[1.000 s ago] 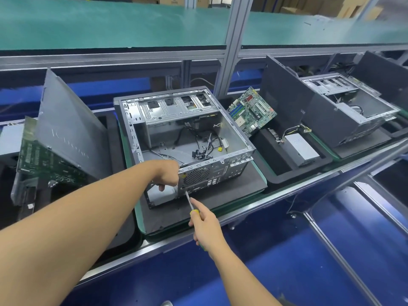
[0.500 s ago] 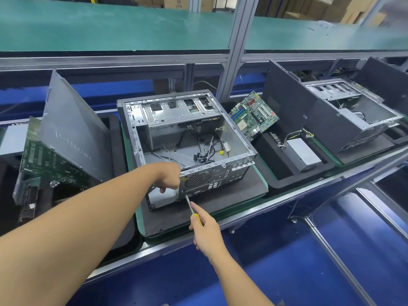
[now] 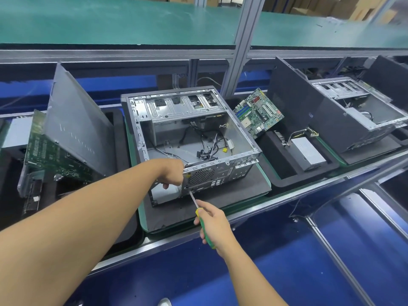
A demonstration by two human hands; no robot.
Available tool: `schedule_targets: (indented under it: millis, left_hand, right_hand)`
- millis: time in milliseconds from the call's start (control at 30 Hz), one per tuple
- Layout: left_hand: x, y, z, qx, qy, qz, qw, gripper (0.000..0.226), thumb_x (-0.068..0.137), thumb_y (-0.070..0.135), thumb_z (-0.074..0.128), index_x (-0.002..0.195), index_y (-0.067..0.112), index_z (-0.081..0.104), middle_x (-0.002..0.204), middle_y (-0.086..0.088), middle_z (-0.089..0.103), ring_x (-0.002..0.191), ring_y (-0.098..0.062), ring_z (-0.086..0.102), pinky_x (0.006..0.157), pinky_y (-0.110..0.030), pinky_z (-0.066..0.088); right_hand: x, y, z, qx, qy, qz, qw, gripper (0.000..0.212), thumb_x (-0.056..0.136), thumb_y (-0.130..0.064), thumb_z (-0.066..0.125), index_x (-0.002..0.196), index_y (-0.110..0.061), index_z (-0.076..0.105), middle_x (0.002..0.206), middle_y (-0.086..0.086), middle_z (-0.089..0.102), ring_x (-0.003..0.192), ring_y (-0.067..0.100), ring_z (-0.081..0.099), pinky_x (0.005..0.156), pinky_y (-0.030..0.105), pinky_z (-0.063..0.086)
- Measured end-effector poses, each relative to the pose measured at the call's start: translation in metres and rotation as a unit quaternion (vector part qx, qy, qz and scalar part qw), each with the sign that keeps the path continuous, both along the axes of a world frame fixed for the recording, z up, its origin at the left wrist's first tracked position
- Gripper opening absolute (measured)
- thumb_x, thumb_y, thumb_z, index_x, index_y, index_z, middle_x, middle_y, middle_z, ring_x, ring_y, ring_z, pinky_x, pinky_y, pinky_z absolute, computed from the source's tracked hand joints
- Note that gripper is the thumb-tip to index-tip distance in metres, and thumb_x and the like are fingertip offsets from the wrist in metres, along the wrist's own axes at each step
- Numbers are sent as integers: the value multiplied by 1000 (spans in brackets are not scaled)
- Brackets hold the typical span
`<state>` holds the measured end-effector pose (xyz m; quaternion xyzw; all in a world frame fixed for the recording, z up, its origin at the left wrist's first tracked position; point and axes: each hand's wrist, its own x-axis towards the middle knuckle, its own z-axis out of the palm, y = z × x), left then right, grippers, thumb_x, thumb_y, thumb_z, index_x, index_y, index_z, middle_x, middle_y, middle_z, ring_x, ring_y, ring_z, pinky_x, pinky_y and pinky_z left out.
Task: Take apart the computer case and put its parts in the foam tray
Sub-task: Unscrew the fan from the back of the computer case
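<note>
An open grey computer case (image 3: 176,111) lies on its side on a black foam pad, loose cables (image 3: 209,146) in its bottom. My left hand (image 3: 173,173) grips the near rear panel of the case beside the fan grille (image 3: 201,176). My right hand (image 3: 213,224) is shut on a green and yellow screwdriver (image 3: 204,224); its metal tip touches the lower edge of the rear panel. To the right, a black foam tray (image 3: 276,155) holds a green motherboard (image 3: 258,112) leaning upright and a silver power supply (image 3: 308,153).
A grey side panel (image 3: 77,127) and another circuit board (image 3: 50,155) lean in a tray on the left. A second open case (image 3: 357,113) sits at the far right with black panels. An aluminium post (image 3: 239,45) rises behind the case. The conveyor's metal rail (image 3: 287,197) runs along the front.
The view has shifted slightly down, so everything sits a little higher than before. Both hands keep their places on the rear panel and the screwdriver.
</note>
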<state>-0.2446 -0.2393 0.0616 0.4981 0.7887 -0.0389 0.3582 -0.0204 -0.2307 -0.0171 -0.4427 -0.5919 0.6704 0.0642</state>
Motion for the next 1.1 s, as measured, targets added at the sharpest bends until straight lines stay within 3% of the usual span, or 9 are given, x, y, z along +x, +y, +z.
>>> schedule_targets:
  millis: [200, 367, 433, 500, 600, 667, 833, 967, 1100]
  left_hand:
    - [0, 0, 0, 5, -3, 4, 1000, 6, 75, 0, 45, 73, 5, 47, 55, -9, 53, 42, -15, 62, 41, -19, 38]
    - [0, 0, 1, 7, -6, 7, 1000, 9, 76, -1, 45, 70, 4, 47, 53, -9, 52, 40, -15, 58, 43, -19, 39]
    - [1, 1, 1, 4, -7, 8, 1000, 8, 77, -2, 45, 72, 4, 47, 54, -10, 52, 43, -16, 60, 42, -19, 39]
    - [1, 0, 1, 4, -5, 8, 1000, 10, 77, -1, 45, 69, 4, 47, 50, -8, 52, 41, -15, 59, 42, -18, 38]
    - [2, -1, 3, 6, -3, 7, 1000, 11, 76, -1, 45, 67, 5, 47, 45, -5, 52, 38, -13, 57, 41, -16, 37]
    - [3, -1, 3, 8, 0, 4, 1000, 10, 77, -1, 46, 68, 4, 48, 48, -6, 54, 38, -12, 57, 41, -16, 38]
    - [3, -2, 3, 6, 0, 5, 1000, 3, 78, 0, 47, 78, 2, 49, 59, -9, 55, 43, -14, 60, 40, -18, 39]
    - [2, -1, 2, 11, 2, 7, 1000, 6, 75, 0, 46, 72, 4, 48, 43, -3, 55, 33, -10, 54, 38, -15, 35]
    - [2, -1, 1, 6, 8, 8, 1000, 8, 77, 1, 46, 69, 4, 48, 34, 2, 54, 27, -8, 48, 36, -14, 34]
  right_hand:
    - [-1, -7, 0, 8, -13, -5, 1000, 25, 103, -26, 48, 125, -28, 60, 86, 0, 66, 49, 15, 46, 45, 28, 41]
    - [-6, -16, -5, 237, -128, 54, 961, 23, 102, -32, 47, 120, -26, 59, 92, -4, 66, 74, 11, 57, 58, 25, 43]
    - [-6, -13, -4, 164, -102, 36, 980, 25, 101, -31, 50, 122, -22, 60, 94, -2, 69, 72, 13, 58, 59, 24, 43]
    - [-7, -5, 0, 13, -71, 19, 997, 24, 101, -30, 53, 115, -13, 61, 91, 2, 74, 59, 15, 54, 56, 27, 43]
    - [-9, 8, 7, -177, -58, 28, 982, 30, 101, -29, 50, 99, -4, 66, 85, 10, 74, 51, 14, 50, 52, 26, 42]
    - [-10, 15, 8, -229, -44, 48, 971, 35, 100, -28, 44, 95, -3, 67, 84, 12, 73, 52, 14, 50, 53, 27, 42]
    - [-4, 19, 8, -190, -6, 84, 978, 28, 106, -26, 46, 96, -5, 62, 75, 5, 67, 57, 14, 55, 55, 26, 47]
    - [0, 11, 1, -172, 11, 68, 983, 28, 107, -31, 45, 100, -7, 59, 72, 2, 55, 54, 19, 56, 54, 31, 52]
    - [2, 7, -1, -106, -14, 65, 992, 28, 106, -35, 45, 98, -11, 58, 76, 0, 53, 48, 14, 46, 48, 26, 42]
